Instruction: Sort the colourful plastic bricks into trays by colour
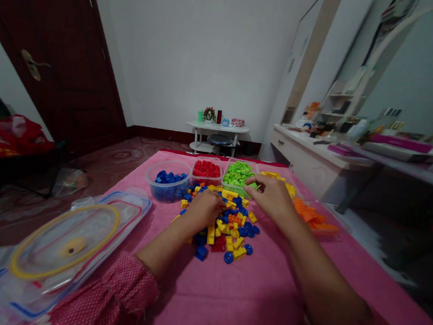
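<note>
A mixed pile of toy building bricks [220, 227], yellow, blue, orange and red, lies mid-table with several blue wheels [228, 257]. My left hand [205, 207] rests on the pile, its fingers curled down among the bricks; whatever they grip is hidden. Over the front right corner of a clear box of green bricks [238, 172] hovers my right hand [270, 193], fingers bent and thumb apart, with nothing visible between them. Behind the pile are a round tub of blue bricks [169, 178] and a box of red bricks [206, 169].
Right of my right hand sit yellow bricks [290, 189] and a box of orange bricks [314, 216]. Stacked clear lids [68, 245] lie at the table's left edge. A pink cloth [211, 303] covers the table. A white dresser [308, 150] stands beyond on the right.
</note>
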Demonstrator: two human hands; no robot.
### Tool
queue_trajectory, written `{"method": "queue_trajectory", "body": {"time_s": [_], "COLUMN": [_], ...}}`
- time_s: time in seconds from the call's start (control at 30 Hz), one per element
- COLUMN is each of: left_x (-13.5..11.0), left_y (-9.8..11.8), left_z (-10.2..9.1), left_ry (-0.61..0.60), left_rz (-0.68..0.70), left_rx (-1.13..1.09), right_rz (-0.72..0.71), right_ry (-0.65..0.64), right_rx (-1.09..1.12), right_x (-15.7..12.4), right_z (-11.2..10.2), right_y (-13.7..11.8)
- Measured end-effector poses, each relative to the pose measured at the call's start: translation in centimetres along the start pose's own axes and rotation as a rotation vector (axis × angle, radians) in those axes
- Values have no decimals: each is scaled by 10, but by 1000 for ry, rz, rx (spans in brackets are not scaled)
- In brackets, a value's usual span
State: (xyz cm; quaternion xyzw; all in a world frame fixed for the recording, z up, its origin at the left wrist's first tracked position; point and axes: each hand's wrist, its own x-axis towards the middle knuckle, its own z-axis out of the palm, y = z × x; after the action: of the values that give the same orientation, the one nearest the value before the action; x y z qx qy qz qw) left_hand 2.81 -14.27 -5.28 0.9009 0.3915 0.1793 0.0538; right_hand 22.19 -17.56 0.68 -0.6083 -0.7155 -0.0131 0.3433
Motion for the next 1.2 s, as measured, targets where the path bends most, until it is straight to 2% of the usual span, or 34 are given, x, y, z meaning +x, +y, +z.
{"method": "queue_trajectory", "body": {"time_s": [0.17, 0.37, 0.43, 0.5, 0.57, 0.63, 0.7, 0.8, 0.9, 1.1, 1.2], "left_x": [-16, -20, -19, -17, -17, -17, -17, -17, -17, -19, -19], "left_y": [-24, -28, -27, -27, -27, -27, -27, -27, -26, -19, -19], "left_z": [13, 23, 24, 24, 25, 26, 27, 27, 25, 18, 19], "left_ry": [94, 118, 118, 117, 115, 110, 106, 109, 116, 105, 112], "left_rz": [-31, -59, -58, -58, -63, -68, -69, -66, -59, -68, -66], "left_rx": [-80, -138, -138, -138, -141, -145, -150, -156, -166, -189, -191], "right_rz": [30, -6, 20, 83, 133, 109, 31, -34, -37, -172, -190], "right_ry": [-172, -572, -536, -347, -104, 66, 130, 89, -51, -289, -338], "right_rx": [-84, -77, -40, 58, 265, 477, 547, 439, 323, 180, 126], "right_x": [-2, -8, -5, 1, 6, 8, 8, 5, -1, -18, -24], "right_z": [14, 23, 26, 31, 37, 42, 44, 42, 45, 74, 85], "right_y": [9, 21, 24, 27, 29, 31, 32, 31, 26, 17, 15]}}
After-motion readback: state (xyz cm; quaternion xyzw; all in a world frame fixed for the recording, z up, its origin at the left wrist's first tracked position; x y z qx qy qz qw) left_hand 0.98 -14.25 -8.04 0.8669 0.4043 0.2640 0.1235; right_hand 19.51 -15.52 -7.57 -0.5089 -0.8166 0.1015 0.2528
